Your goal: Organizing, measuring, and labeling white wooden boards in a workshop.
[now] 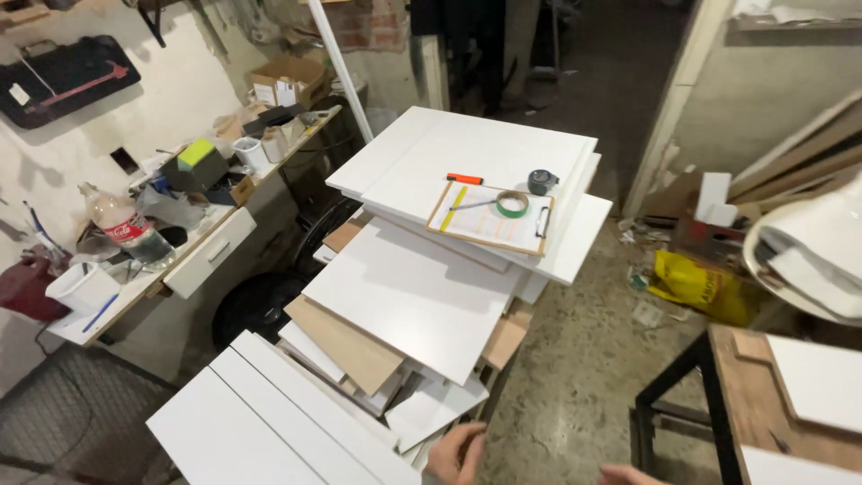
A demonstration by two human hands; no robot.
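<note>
Left hand [456, 454] at bottom centre, fingers curled loosely, reaching for stacked white panels [409, 292], gripping nothing; right hand [628, 474] barely visible, fingers hidden, can't tell. Next likely needs an edge grip.

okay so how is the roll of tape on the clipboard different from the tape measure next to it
The roll of tape is a green open ring lying flat on the clipboard; the tape measure is a dark, solid case resting on the white panel just beyond the clipboard. The roll looks wider, the tape measure more compact. Both are round and lie untouched, far from the hands.
</note>
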